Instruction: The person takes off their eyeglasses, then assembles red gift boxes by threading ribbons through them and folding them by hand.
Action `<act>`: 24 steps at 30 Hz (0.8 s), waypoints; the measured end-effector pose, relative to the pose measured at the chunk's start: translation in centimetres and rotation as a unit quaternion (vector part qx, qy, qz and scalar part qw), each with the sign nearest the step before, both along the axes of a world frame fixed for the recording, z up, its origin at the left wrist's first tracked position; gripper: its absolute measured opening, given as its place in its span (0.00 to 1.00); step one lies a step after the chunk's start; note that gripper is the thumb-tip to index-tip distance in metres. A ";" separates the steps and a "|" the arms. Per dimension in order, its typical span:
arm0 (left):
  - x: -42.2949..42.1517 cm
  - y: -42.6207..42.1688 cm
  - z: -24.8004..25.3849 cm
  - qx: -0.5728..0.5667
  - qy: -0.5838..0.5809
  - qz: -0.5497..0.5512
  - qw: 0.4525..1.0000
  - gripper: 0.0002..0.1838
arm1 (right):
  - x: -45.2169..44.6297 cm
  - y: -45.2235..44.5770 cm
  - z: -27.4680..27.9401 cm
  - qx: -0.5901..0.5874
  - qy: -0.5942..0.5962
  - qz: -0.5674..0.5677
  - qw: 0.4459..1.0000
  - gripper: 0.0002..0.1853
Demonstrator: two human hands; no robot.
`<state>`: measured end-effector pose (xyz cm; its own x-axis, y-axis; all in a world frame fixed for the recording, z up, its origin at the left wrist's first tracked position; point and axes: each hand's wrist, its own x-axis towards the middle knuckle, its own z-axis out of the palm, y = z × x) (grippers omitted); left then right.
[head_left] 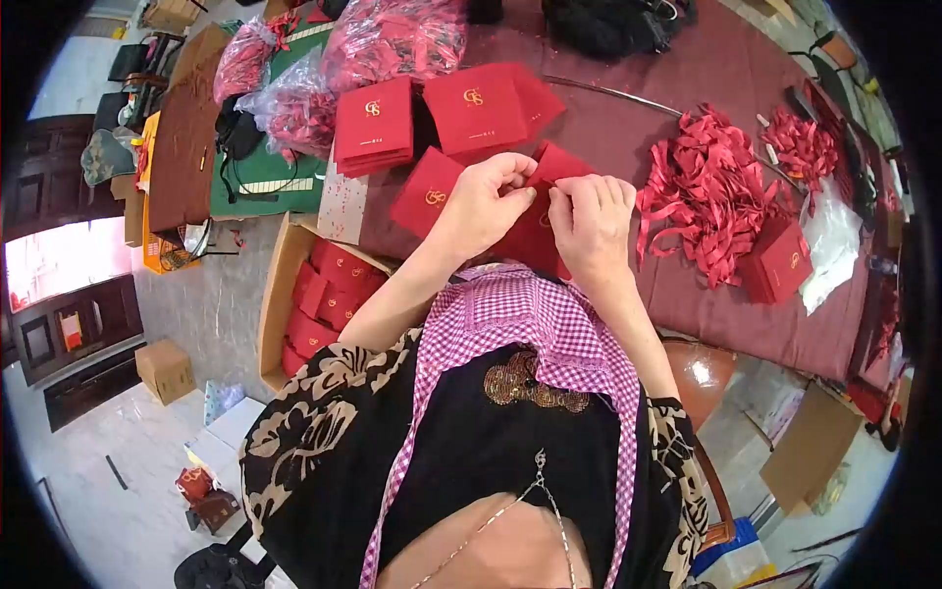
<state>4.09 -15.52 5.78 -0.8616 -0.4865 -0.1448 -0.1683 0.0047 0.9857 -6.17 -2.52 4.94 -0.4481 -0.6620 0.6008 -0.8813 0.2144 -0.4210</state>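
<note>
Red packet (533,234): head view; on the desk (746,69), under and between the fingers, its gold mark facing up.
Left hand (476,208), right hand (592,221): fingers curled inward at the packet's upper part; whether they pinch its edge or a thin ribbon, I cannot tell.
Card feel: probably light and fairly stiff, easily creased; best held by the edges, clear of the mark.
Long axis: seems to run from the torso side towards the far side, slightly slanted; the hands hide much of it.
Ribbon heap (706,187): right of the fingers.
Packet stacks (373,123): beyond the fingers, to the left.
</note>
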 end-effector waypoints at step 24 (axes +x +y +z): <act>-0.1 1.0 -0.3 -0.079 -0.005 0.028 0.996 0.14 | 0.1 0.5 0.1 0.028 0.003 -0.008 1.000 0.07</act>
